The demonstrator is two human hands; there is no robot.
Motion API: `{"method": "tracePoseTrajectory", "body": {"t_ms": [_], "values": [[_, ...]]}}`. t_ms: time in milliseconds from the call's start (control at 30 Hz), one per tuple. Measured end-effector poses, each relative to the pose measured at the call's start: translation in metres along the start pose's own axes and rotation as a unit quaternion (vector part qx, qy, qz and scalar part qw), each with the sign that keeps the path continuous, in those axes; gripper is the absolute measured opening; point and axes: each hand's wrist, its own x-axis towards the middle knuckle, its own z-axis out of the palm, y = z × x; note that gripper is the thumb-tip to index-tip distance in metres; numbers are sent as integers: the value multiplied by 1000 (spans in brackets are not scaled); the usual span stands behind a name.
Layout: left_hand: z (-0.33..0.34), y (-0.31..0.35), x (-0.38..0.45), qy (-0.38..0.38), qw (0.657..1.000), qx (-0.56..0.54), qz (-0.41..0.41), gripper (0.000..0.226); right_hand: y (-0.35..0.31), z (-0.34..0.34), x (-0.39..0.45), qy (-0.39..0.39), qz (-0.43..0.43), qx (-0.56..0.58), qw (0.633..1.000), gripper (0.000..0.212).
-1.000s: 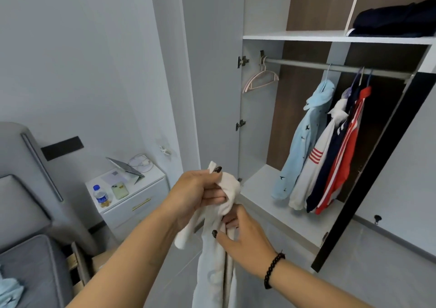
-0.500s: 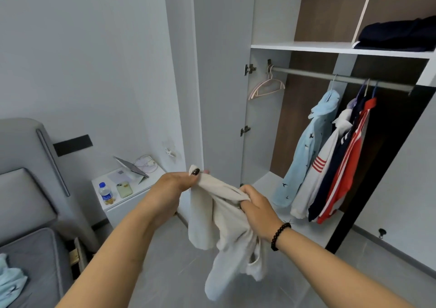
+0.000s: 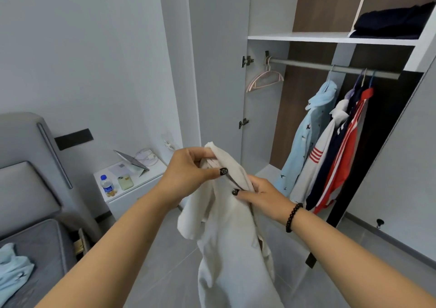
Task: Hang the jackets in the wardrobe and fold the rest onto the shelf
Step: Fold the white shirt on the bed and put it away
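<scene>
A cream-white garment (image 3: 226,244) hangs in front of me, held up by both hands. My left hand (image 3: 188,173) pinches its top edge between thumb and fingers. My right hand (image 3: 259,195) grips the cloth just below and to the right. The open wardrobe holds a metal rail (image 3: 335,68) with an empty pink hanger (image 3: 265,78) at its left end. Several jackets hang at the right: a light blue one (image 3: 306,137), a white one (image 3: 316,166), a navy one and a red one (image 3: 342,156). A dark folded garment (image 3: 391,22) lies on the white shelf (image 3: 302,37) above.
The open wardrobe door (image 3: 219,71) stands left of the rail. A white nightstand (image 3: 132,187) carries a water bottle (image 3: 106,185), a phone and a tablet. At lower left is a grey bed (image 3: 33,248) with a light blue garment (image 3: 11,274) on it.
My hands came back together after spreading the garment apart, and the cloth now hangs straight down below them. The view shifted slightly left.
</scene>
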Motion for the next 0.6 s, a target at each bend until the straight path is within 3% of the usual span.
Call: {"method": "tracePoseTrajectory", "body": {"t_ms": [100, 167, 300, 433, 500, 600], "values": [[6, -4, -4, -29, 981, -177, -70, 42, 1, -8, -5, -12, 40, 117, 992, 18], [11, -5, -7, -39, 965, -239, -99, 46, -3, -11, -6, 3, 57, 128, 990, 26], [31, -2, -11, -6, 990, -126, -69, 27, -8, -13, -9, 59, 61, -59, 995, 30], [36, -4, -14, 17, 999, -5, 44, 25, -3, -10, -22, 73, 26, -2, 997, 28], [34, -5, -13, 46, 997, -8, 65, 20, -2, -10, -27, 57, -1, 53, 997, 44], [34, -5, -11, 79, 994, -12, 72, 21, -3, -6, -31, 51, -46, -51, 996, 44]]}}
